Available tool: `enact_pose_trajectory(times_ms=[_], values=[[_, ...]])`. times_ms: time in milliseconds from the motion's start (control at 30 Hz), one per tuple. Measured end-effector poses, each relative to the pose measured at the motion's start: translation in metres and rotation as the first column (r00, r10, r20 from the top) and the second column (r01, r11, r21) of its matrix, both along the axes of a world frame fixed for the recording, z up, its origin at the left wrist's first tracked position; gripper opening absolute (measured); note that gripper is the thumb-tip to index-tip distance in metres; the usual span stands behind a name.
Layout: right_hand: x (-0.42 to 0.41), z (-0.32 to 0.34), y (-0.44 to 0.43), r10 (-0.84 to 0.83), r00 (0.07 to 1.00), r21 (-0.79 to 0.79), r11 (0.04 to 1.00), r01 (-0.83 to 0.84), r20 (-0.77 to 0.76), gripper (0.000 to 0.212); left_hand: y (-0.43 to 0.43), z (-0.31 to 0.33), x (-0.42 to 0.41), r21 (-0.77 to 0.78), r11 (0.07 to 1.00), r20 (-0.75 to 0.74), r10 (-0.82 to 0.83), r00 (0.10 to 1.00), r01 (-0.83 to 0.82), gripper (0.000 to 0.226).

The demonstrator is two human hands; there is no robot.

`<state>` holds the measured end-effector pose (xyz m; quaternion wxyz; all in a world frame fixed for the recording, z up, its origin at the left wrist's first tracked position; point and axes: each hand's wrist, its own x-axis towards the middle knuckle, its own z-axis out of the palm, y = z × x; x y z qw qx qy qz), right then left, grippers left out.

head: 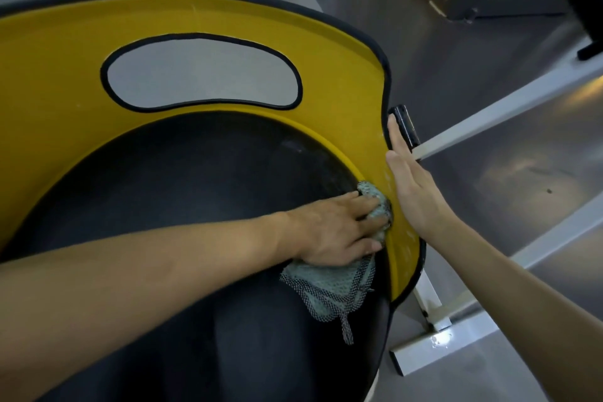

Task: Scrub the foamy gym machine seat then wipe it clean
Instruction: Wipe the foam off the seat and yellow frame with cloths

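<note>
Left hand (329,232) presses the checked cloth (329,290) onto the black seat (195,173), grip spread flat; right hand (415,191) braces the yellow shell (49,75), fingers straight, grip apart.

The cloth (329,290) lies at the right edge of the seat (195,189), under the left hand (336,232). The right hand (414,196) seemingly touches the rim (372,140) beside it.

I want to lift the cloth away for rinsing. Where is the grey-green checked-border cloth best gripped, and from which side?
Probably the loose lower flap of the grey-green mesh cloth, from the near side. It lies flat and free on the black rounded seat, while the left hand presses the upper part bunched against the yellow rim.
</note>
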<state>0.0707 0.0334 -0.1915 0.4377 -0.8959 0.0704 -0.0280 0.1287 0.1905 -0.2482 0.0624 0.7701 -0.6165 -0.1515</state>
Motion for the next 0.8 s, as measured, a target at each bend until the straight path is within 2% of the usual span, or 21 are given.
enact_pose_trajectory(times_ms=[133, 200, 267, 333, 433, 500, 567, 667, 733, 800], values=[[0.001, 0.001, -0.001, -0.003, 1.0, 0.026, 1.0, 0.003, 0.004, 0.051, 0.004, -0.01, -0.009, -0.026, 0.999, 0.008, 0.045, 0.999, -0.044, 0.069], [0.001, -0.001, -0.002, -0.007, 1.0, 0.04, 0.999, 0.007, 0.008, 0.052, -0.002, -0.009, -0.011, -0.038, 0.981, -0.058, 0.189, 0.98, -0.192, 0.071], [0.002, -0.005, -0.004, -0.01, 1.0, 0.033, 0.999, 0.01, 0.008, 0.052, -0.013, -0.007, -0.01, -0.03, 0.936, -0.166, 0.341, 0.925, -0.35, 0.072], [0.004, -0.008, -0.005, -0.004, 1.0, 0.059, 0.998, 0.004, 0.005, 0.055, -0.018, -0.006, -0.007, -0.062, 0.896, -0.265, 0.41, 0.873, -0.439, 0.07], [0.007, -0.011, -0.007, -0.02, 1.0, 0.134, 0.991, 0.018, 0.018, 0.061, -0.018, 0.0, -0.018, -0.135, 0.864, -0.45, 0.382, 0.807, -0.484, 0.064], [0.006, -0.013, -0.01, -0.015, 1.0, 0.17, 0.985, 0.013, 0.007, 0.061, -0.013, 0.002, -0.038, -0.197, 0.891, -0.476, 0.277, 0.835, -0.409, 0.064], [0.006, -0.01, -0.011, 0.003, 1.0, 0.208, 0.978, 0.001, -0.018, 0.059, -0.005, -0.002, -0.051, -0.223, 0.935, -0.377, 0.176, 0.909, -0.274, 0.066], [0.001, -0.003, -0.011, 0.003, 0.998, 0.175, 0.984, 0.007, -0.056, 0.047, 0.002, -0.01, -0.033, -0.17, 0.982, -0.061, 0.07, 0.996, -0.08, 0.071], [-0.011, -0.002, -0.012, 0.009, 0.998, 0.103, 0.995, -0.002, -0.064, 0.045, 0.002, -0.008, -0.005, -0.121, 0.99, 0.09, 0.086, 0.992, -0.075, 0.073], [-0.025, -0.004, -0.014, -0.02, 0.995, 0.119, 0.992, 0.031, -0.095, 0.045, 0.001, -0.004, 0.023, -0.092, 0.982, 0.135, 0.179, 0.975, -0.167, 0.075]])
